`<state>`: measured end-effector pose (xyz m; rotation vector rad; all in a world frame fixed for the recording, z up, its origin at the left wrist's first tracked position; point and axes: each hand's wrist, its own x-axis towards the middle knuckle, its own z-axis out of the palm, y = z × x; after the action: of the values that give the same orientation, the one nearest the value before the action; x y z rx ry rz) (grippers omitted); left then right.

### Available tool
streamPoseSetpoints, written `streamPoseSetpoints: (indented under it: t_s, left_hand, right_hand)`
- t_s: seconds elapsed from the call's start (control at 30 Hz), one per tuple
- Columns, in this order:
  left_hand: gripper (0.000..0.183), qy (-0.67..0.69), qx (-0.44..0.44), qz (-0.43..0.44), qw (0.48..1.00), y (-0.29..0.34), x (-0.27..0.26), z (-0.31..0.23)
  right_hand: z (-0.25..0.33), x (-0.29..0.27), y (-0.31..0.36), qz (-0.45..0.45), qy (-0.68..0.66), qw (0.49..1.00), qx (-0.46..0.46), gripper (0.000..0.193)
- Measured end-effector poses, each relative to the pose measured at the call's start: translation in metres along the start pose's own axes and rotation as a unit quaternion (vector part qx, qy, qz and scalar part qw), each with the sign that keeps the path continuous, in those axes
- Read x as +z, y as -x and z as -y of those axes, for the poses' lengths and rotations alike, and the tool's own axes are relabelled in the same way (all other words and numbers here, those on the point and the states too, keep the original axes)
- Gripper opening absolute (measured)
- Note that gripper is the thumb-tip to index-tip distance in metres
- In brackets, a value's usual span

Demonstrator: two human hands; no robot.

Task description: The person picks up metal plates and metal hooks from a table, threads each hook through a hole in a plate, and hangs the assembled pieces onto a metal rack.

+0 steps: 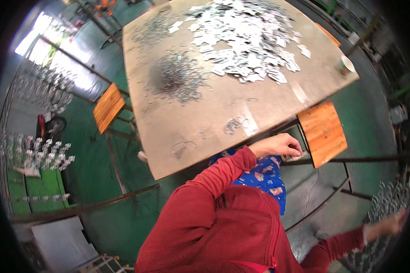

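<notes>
My left hand [280, 145] is held in front of me, just off the near edge of the table [168, 127], by a wooden stool. Its fingers curl inward, and what they hold, if anything, is hidden. My right hand [392, 224] reaches out to the far right, beside a rack of small hanging metal pieces [392, 200]; blur and the dark rim hide its fingers. On the table lie a big heap of flat white pieces [250, 43], a dark pile of small wire hooks [175, 75] and a little cluster of hooks [233, 126] near the edge.
A paper cup [345, 66] stands at the table's right corner. Wooden stools [323, 134] [108, 108] flank the table. A metal rail [86, 212] runs behind the left stool. More small pieces hang at the left [45, 152]. A grey panel [64, 241] is at lower left.
</notes>
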<state>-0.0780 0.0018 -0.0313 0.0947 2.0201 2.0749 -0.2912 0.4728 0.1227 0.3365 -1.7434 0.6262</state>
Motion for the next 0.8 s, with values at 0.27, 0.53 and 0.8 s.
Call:
streamPoseSetpoints:
  t_s: [0.27, 0.53, 0.8]
  left_hand:
    - [0.012, -0.293, 0.022, -0.572, 0.766, 0.127, -0.113, 0.040]
    - [0.007, -0.616, -0.050, -0.425, 0.661, 0.144, -0.210, 0.060]
    - [0.006, -0.451, 0.006, -0.551, 0.702, 0.132, -0.171, 0.026]
  right_hand:
    - [0.341, 0.197, 0.176, 0.451, -0.442, 0.734, 0.249, 0.021]
    - [0.370, 0.252, 0.171, 0.592, -0.445, 0.657, 0.144, 0.017]
    - [0.389, 0.320, 0.230, 0.583, -0.382, 0.717, -0.015, 0.034]
